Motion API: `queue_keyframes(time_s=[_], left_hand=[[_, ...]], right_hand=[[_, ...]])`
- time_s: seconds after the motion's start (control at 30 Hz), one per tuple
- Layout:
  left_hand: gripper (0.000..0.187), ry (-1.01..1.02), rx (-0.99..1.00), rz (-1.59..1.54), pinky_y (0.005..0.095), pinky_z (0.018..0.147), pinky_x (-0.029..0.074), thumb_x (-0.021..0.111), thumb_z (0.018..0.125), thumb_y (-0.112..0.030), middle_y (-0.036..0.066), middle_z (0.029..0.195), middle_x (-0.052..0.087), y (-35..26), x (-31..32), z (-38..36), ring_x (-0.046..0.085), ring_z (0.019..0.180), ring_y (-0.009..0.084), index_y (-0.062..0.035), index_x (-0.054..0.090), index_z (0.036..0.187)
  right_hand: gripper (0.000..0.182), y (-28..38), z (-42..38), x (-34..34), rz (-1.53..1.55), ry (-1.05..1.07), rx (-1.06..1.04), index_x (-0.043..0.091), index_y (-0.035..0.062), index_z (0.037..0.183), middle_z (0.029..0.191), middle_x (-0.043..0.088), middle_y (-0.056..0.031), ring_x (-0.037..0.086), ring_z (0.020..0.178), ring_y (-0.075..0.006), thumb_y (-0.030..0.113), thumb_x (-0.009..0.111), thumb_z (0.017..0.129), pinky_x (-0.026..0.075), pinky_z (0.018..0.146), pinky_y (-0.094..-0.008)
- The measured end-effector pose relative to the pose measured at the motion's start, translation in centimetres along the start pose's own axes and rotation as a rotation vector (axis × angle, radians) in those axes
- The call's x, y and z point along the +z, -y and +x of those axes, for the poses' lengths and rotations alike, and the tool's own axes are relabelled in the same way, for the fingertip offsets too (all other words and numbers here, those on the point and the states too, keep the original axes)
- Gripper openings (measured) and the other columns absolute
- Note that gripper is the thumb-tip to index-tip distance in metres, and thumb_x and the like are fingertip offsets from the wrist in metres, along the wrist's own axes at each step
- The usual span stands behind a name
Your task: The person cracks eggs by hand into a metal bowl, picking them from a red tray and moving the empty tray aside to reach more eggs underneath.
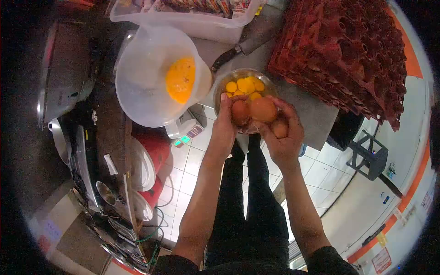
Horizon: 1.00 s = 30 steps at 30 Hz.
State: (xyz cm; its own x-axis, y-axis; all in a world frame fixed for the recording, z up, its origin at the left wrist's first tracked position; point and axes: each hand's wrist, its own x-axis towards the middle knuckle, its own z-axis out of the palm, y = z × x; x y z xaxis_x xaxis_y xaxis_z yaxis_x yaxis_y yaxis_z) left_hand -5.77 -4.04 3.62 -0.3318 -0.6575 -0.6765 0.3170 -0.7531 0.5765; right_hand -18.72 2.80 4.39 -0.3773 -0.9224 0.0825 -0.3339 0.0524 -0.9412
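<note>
Both hands are together over the near side of a round metal bowl (221, 82) that holds several yellow yolks (246, 85). My left hand (224, 126) has its fingers wrapped round a brown egg (240, 112). My right hand (286, 142) is closed round brown eggs, one (263, 110) near the fingertips touching the left one and another (279, 128) against the palm. Left of the bowl stands a large translucent pitcher (142, 82) with beaten orange-yellow egg (180, 80) inside. Whether any shell is cracked cannot be made out.
Stacked dark red egg trays (339, 50) rise at the right. A knife with a black handle (226, 58) lies behind the bowl. At the back is a plastic bin (201, 26) of packets. A digital scale (188, 133) sits beside the pitcher; a stool (369, 158) is lower right.
</note>
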Motion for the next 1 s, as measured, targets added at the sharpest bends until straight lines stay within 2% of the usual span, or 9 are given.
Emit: queue_keyframes(time_s=[0.17,0.27,0.4,0.47,0.5,0.57,0.67,0.9,1.0], left_hand=[[0.067,0.062,0.002,0.088,0.0341,0.091,0.052,0.025,0.101,-0.061,0.011,0.120,0.061,0.0,-0.4,0.6,0.061,0.111,0.0200,-0.0060,0.054,0.125],[0.068,0.093,0.038,0.015,0.0320,0.093,0.051,0.027,0.101,-0.062,0.011,0.119,0.061,-0.4,0.3,0.0,0.061,0.109,0.0191,-0.0049,0.055,0.125],[0.059,0.031,0.080,0.156,0.0297,0.094,0.049,0.033,0.103,-0.054,0.010,0.118,0.061,0.7,-1.6,0.9,0.061,0.109,0.0191,-0.0041,0.055,0.126],[0.041,0.115,0.207,0.329,0.0297,0.096,0.049,0.055,0.100,-0.032,0.009,0.117,0.062,0.0,-2.3,0.8,0.060,0.109,0.0181,-0.0025,0.056,0.128],[0.041,0.113,0.201,0.330,0.0297,0.096,0.049,0.055,0.100,-0.032,0.009,0.117,0.062,-0.6,-2.2,0.4,0.060,0.109,0.0181,-0.0025,0.056,0.128],[0.041,0.195,0.413,0.738,0.0300,0.094,0.050,0.071,0.087,-0.011,0.011,0.117,0.063,-2.2,-1.6,-0.3,0.061,0.108,0.0176,-0.0010,0.059,0.126],[0.049,0.227,0.598,0.962,0.0310,0.091,0.052,0.080,0.076,-0.007,0.013,0.113,0.067,-2.6,-1.6,-0.1,0.064,0.103,0.0185,-0.0002,0.063,0.121],[0.049,0.229,0.498,1.040,0.0314,0.091,0.053,0.084,0.072,-0.010,0.010,0.108,0.069,-3.0,-2.1,0.8,0.065,0.099,0.0179,-0.0020,0.064,0.116],[0.043,0.177,0.578,1.005,0.0326,0.085,0.055,0.084,0.072,-0.016,0.015,0.101,0.071,-2.6,-2.2,1.1,0.069,0.094,0.0205,0.0006,0.066,0.107]], right_hand=[[0.049,-0.2,0.4,0.4,-0.068,0.107,0.021,0.057,0.0040,0.122,0.123,0.062,-0.0148,0.061,0.111,-0.0244,0.010,0.080,0.079,0.051,0.095,-0.0363],[0.055,0.0,0.1,0.9,0.114,-0.012,0.052,0.058,0.0084,0.123,0.120,0.064,-0.0157,0.063,0.110,-0.0315,0.018,0.083,0.076,0.051,0.093,-0.0401],[0.053,-0.9,0.7,0.5,-0.067,0.132,0.078,0.059,0.0067,0.123,0.119,0.065,-0.0148,0.064,0.108,-0.0278,0.024,0.082,0.078,0.053,0.089,-0.0382],[0.049,-2.0,0.7,-0.1,0.175,0.161,0.525,0.062,0.0024,0.118,0.110,0.069,-0.0123,0.067,0.097,-0.0208,0.029,0.079,0.081,0.055,0.081,-0.0318],[0.049,-2.1,0.8,-0.6,0.176,0.161,0.532,0.062,0.0024,0.118,0.110,0.069,-0.0123,0.067,0.097,-0.0208,0.029,0.079,0.081,0.055,0.081,-0.0318],[0.045,-2.1,1.9,-1.5,0.546,0.256,0.740,0.066,-0.0016,0.112,0.097,0.071,-0.0096,0.068,0.084,-0.0146,0.032,0.077,0.084,0.056,0.074,-0.0258],[0.041,-2.6,2.9,-2.1,0.600,0.318,0.735,0.068,-0.0025,0.108,0.091,0.072,-0.0091,0.068,0.078,-0.0120,0.031,0.076,0.084,0.055,0.070,-0.0220],[0.040,-1.3,4.6,-3.0,0.363,0.489,0.735,0.068,-0.0035,0.108,0.094,0.072,-0.0099,0.069,0.081,-0.0137,0.027,0.077,0.084,0.056,0.073,-0.0243],[0.048,-1.3,4.3,-2.5,0.161,0.423,0.452,0.065,-0.0050,0.115,0.102,0.069,-0.0112,0.067,0.085,-0.0143,0.028,0.079,0.083,0.055,0.080,-0.0257]])
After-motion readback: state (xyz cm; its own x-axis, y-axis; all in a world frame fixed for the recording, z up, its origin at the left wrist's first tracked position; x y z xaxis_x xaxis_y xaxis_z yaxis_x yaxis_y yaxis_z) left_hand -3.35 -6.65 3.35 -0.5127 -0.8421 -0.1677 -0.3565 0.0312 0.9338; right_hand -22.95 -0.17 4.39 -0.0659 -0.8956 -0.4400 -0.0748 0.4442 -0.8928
